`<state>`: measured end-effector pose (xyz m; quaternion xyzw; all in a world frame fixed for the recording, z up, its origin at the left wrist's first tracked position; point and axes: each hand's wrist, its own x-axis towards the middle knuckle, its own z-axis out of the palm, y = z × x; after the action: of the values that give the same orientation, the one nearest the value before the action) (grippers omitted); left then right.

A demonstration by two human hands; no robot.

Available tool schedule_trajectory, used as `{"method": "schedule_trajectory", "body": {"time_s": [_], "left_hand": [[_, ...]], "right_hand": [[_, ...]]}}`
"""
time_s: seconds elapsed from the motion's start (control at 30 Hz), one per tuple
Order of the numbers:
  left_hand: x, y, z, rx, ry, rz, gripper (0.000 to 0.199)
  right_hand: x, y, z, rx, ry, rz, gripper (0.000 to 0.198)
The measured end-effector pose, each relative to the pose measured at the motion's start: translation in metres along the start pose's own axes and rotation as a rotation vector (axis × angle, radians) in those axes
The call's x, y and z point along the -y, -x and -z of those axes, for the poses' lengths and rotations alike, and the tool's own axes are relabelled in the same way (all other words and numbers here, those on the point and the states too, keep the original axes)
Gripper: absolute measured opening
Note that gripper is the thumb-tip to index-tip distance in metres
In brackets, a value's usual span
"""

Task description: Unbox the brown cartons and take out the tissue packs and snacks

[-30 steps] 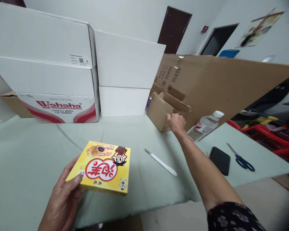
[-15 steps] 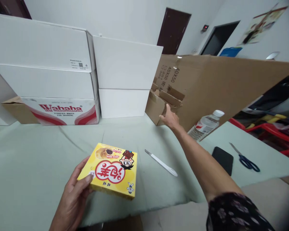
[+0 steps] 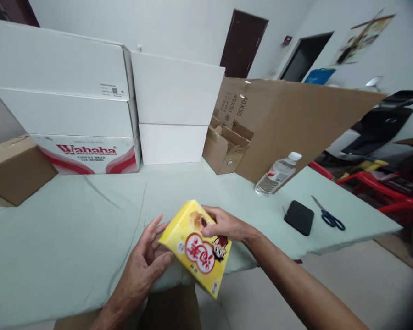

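A brown cardboard box (image 3: 20, 169) sits left of a red-and-white cardboard water carton (image 3: 89, 154). The person's left hand (image 3: 142, 263), thumb and fingers spread apart, is at the left edge of a yellow cardboard packet (image 3: 199, 252); contact is unclear. The packet is tilted above the front edge of a pale-green-covered table (image 3: 72, 238), gripped by the right hand (image 3: 227, 225). Farther right are a clear plastic bottle (image 3: 278, 174) and dark-blue-handled scissors (image 3: 332, 220).

A Wahaha water carton (image 3: 89, 155) sits at nine o'clock, a plastic bottle (image 3: 277, 173) at three, navy-handled scissors (image 3: 325, 214) at four.
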<state>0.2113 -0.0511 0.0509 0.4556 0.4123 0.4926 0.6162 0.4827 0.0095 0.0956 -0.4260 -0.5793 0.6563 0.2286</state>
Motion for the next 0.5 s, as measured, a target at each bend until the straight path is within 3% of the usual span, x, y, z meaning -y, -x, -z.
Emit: {"method": "schedule_trajectory", "body": {"time_s": [0.13,0.2,0.37,0.5], "left_hand": [[0.023,-0.008,0.028,-0.135,-0.312,-0.108,0.066],[0.039,-0.012,0.042,-0.171,-0.485,-0.121,0.052],[0.079,-0.021,0.058,-0.112,-0.754,-0.391,0.033],[0.093,-0.023,0.061,-0.081,-0.809,-0.487,0.027]], "right_hand": [[-0.024,0.013,0.068,-0.602,-0.054,0.182,0.071],[-0.031,0.017,0.107,-0.831,-0.021,0.230,0.073],[-0.027,0.005,0.186,-1.053,0.063,0.279,0.075],[-0.037,-0.019,0.222,-1.223,0.222,0.207,0.069]]}}
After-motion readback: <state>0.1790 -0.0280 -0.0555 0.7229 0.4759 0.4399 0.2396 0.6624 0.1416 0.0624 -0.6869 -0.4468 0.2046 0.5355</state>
